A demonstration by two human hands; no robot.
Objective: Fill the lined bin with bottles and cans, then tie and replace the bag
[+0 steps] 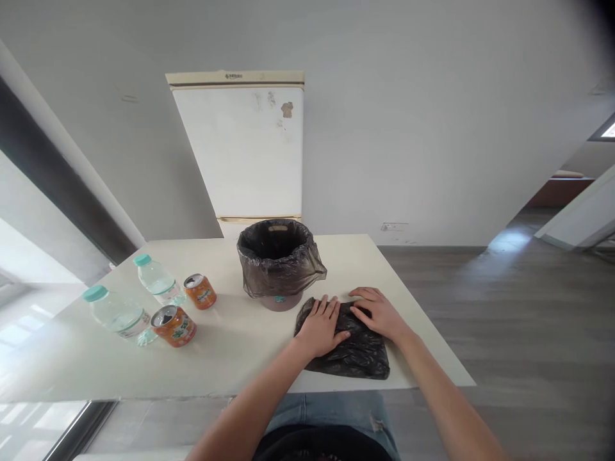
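Note:
A black plastic bag (353, 349) lies flattened and wrinkled on the table near its front edge. My left hand (321, 328) rests flat on its left part, fingers stretched out and thumb spread. At the bag's upper right, my right hand (377, 312) touches it with the fingers apart and slightly bent. Just beyond my left hand stands a small trash bin (283, 302), lined with a dark bag (276, 275) whose edge folds down over the rim. The inside of the bin is too dark to make out.
On the left of the white table (230, 371) stand two clear bottles with teal caps, a nearer one (118, 314) and a farther one (158, 278). Beside them are two orange cans, one nearer (175, 328), one farther (200, 293). A white refrigerator (250, 153) stands behind.

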